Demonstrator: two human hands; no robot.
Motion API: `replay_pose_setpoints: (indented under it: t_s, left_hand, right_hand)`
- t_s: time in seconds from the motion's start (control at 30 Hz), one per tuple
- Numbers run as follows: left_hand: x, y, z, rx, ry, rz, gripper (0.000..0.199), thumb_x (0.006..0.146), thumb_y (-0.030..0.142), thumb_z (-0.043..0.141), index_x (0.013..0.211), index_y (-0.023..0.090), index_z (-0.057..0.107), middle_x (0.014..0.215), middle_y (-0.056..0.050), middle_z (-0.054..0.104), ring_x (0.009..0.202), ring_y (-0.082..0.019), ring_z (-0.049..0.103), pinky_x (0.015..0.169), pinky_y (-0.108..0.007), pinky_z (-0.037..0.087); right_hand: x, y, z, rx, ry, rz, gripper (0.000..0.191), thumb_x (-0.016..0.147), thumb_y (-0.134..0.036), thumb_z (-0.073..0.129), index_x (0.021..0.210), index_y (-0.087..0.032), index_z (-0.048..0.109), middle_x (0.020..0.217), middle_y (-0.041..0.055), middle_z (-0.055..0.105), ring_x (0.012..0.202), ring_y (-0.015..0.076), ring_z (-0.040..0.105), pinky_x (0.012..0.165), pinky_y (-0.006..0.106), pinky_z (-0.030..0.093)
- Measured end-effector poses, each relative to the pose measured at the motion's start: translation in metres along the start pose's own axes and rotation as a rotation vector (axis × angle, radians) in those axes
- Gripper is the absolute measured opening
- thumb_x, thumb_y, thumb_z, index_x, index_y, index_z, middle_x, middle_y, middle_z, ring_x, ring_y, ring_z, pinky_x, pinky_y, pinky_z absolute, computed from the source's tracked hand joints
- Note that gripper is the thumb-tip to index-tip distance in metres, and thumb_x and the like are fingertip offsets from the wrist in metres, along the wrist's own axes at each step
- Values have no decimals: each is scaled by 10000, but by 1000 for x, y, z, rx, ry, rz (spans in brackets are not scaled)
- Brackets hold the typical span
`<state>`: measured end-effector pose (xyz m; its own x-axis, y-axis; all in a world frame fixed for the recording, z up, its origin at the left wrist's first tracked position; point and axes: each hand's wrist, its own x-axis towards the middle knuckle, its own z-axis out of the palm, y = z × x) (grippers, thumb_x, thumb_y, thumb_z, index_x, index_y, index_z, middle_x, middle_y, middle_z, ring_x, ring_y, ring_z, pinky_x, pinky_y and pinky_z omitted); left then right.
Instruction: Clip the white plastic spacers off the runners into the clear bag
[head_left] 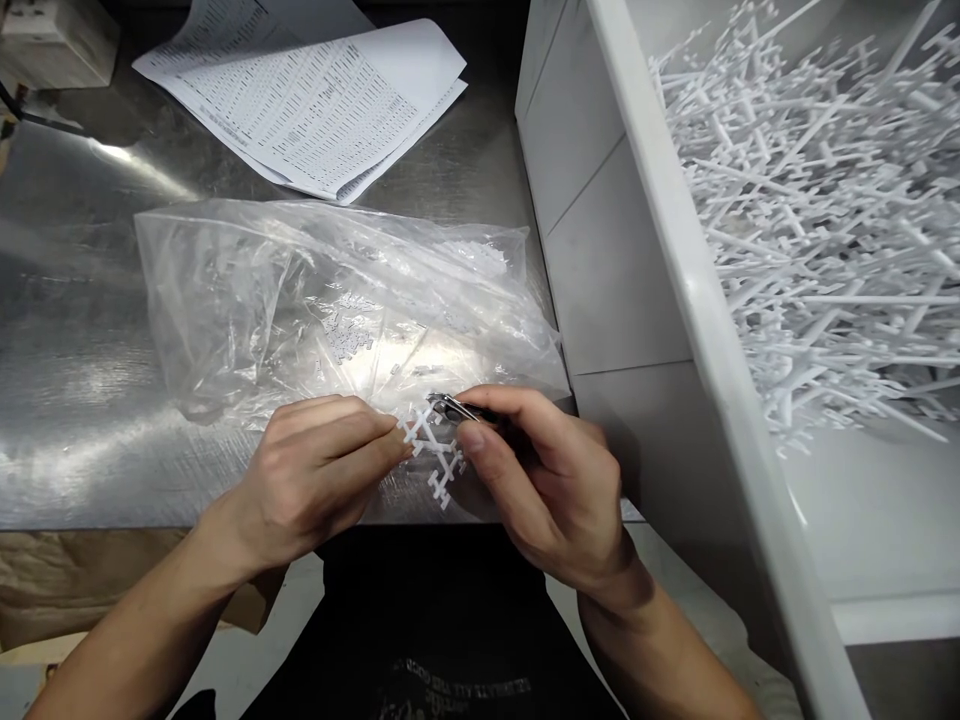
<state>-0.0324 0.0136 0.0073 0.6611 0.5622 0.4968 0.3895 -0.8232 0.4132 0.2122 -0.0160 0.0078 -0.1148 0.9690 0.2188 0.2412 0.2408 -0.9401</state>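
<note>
Left hand pinches the branching white plastic sprue just in front of the clear plastic bag, and here's the right hand, closed around the nail clippers, their metal tip right at the sprue's upper end!

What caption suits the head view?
Bare left hand holds a white branched plastic frame; right hand grips small silver metal clippers.
</note>
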Motion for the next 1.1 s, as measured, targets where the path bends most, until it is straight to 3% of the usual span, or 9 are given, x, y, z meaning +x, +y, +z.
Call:
replay_pose_setpoints:
  t_s: [0.1,0.3,0.53,0.77,1.1]
  left_hand:
    - [2,1,1,14,9,-23,127,1058,50,654,1101,151,719,907,-47,780,713,-146,664,617,-302,512]
    - [1,0,4,13,18,-46,89,1075,88,706,1139,148,721,928,-20,779,727,-125,648,646,-286,523]
    - [1,2,8,-41,49,-119,112,1047,101,778,1152,126,748,949,-26,792,763,-121,693,704,-269,572]
    - [-2,0,10,-1,53,-92,83,1078,101,728,1147,143,744,975,-24,805,776,-117,713,687,-269,557]
    - [-2,2,12,60,46,-101,74,1096,104,688,1117,166,724,924,12,786,721,-97,663,661,-266,518]
  right_hand:
    - [0,1,3,8,36,-15,92,1097,-200,739,1185,-219,761,891,-3,815,694,147,740,659,285,614]
    - [1,3,9,-16,110,33,41,1094,-211,741,1125,-195,761,915,21,838,683,143,748,644,289,615]
    - [-2,-2,6,125,135,112,61,1078,-213,779,1138,-224,772,786,-53,729,601,87,652,555,198,546]
    - [0,-11,7,141,42,45,121,1041,-177,808,1141,-233,768,747,-58,703,568,92,600,524,204,511]
    - [1,-12,4,92,13,29,96,1052,-184,794,1133,-230,767,718,-59,677,530,94,532,485,226,458]
